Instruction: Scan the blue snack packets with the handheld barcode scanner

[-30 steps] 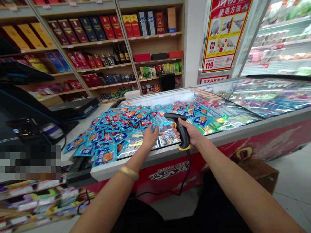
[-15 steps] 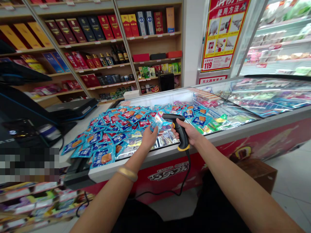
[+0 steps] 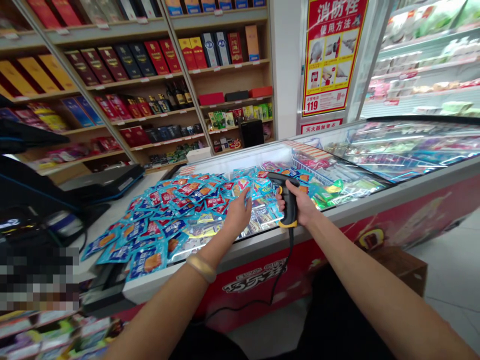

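Observation:
My right hand (image 3: 300,205) grips the handle of a black barcode scanner (image 3: 287,197) with yellow trim, its head pointing left. A black cord hangs from it down the freezer front. My left hand (image 3: 238,215), a gold bangle (image 3: 201,267) on its wrist, holds up a small blue snack packet (image 3: 244,187) right in front of the scanner head. Both hands hover over the glass lid of a chest freezer (image 3: 337,212). A big spread of blue and red snack packets (image 3: 168,215) covers the lid to the left.
A black checkout terminal (image 3: 33,200) and a flat black device (image 3: 103,182) stand at the left. Shelves of boxed goods (image 3: 150,55) fill the back wall. A red poster (image 3: 330,55) hangs beside refrigerated shelves (image 3: 423,65). A cardboard box (image 3: 401,265) sits on the floor at the right.
Both hands have moved slightly right and farther over the lid, still holding packet and scanner together. The camera has tilted a little, showing more of the upper shelves.

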Demonstrator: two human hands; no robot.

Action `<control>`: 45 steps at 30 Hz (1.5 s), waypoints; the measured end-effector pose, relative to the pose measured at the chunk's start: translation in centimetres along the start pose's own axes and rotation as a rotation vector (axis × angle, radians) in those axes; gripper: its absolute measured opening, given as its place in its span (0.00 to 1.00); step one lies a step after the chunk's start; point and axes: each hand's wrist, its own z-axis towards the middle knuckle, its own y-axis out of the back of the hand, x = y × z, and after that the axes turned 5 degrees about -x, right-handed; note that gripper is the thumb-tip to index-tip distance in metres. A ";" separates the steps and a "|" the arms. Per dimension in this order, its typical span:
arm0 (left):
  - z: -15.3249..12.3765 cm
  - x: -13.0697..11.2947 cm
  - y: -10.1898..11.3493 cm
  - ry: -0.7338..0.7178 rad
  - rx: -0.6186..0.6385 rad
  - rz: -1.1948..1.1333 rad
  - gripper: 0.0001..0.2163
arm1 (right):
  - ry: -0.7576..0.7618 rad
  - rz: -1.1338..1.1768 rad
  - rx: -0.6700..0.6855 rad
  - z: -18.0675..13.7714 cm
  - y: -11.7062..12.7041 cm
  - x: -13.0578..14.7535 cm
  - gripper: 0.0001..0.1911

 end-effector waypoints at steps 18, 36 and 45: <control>5.7 -8.3 -10.3 -0.208 0.300 0.397 0.32 | 0.130 0.243 -0.165 0.1 4.0 4.9 0.17; 4.1 5.8 10.2 0.288 -0.270 0.723 0.29 | -0.036 0.137 -0.047 0.2 -2.8 -3.1 0.16; 3.0 6.3 11.0 0.282 -0.257 0.711 0.22 | -0.065 0.050 -0.055 0.5 -3.6 -4.0 0.16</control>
